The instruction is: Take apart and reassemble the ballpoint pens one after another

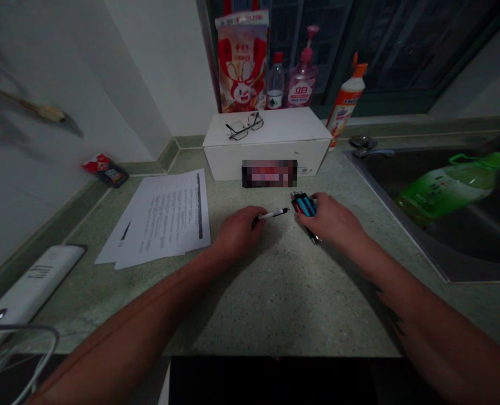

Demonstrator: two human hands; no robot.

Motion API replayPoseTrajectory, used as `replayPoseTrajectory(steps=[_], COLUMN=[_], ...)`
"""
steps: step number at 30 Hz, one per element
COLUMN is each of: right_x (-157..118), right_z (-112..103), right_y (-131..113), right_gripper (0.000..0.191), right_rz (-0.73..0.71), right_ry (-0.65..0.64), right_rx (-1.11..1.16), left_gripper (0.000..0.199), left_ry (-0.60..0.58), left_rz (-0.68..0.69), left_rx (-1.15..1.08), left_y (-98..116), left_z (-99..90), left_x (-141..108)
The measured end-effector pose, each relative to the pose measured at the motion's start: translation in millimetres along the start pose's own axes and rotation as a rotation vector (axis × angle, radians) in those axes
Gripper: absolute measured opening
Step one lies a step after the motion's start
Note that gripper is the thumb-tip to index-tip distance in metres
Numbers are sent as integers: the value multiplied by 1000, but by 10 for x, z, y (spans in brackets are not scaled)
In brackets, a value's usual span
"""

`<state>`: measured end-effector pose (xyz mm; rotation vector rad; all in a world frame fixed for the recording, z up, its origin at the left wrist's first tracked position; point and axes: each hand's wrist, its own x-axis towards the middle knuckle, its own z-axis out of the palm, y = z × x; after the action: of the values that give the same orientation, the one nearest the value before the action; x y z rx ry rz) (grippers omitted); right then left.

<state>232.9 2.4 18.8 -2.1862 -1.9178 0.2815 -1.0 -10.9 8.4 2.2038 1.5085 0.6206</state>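
My left hand (237, 232) rests on the speckled green stone countertop (284, 298), its fingers closed around a white pen with a black tip and grip (273, 214). The pen points right, towards my right hand (330, 219). That hand is closed over a bundle of several pens (304, 205) with blue and pink barrels, and the fingers hide part of it. A dark pen end sticks out below the hand. The two hands are close together but apart.
A stack of printed papers (165, 219) lies left of my hands. Behind stands a white box (267, 152) with glasses (245, 126) on top and a blurred label. Bottles stand behind it. A steel sink (419, 225) holding a green bag (448, 191) lies to the right.
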Motion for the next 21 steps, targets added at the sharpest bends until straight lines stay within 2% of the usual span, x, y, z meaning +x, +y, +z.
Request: replayPoseTrajectory(steps=[5,12,14,18,21], right_x=[-59,-36,-19,-21,-51], right_z=[106,245,296,397,461], right_y=[-81,-127,-139,-179,-209], right_gripper=[72,58,51,43,40], right_rz=[-74,-120,-130,-149,-186], right_ry=[39,-16,-58,-220,-322], right_rx=[203,537,687,1026,1201], left_gripper=[33,38,39,35,34], left_ry=[16,1,3,10,29], left_rz=[-41,-58,-63,-94,-138], left_rx=[13,77,95,168,239], left_y=[-5,27,22,18,39], left_z=[2,-1,10,16,-6], left_x=[17,3,-1,0,-7])
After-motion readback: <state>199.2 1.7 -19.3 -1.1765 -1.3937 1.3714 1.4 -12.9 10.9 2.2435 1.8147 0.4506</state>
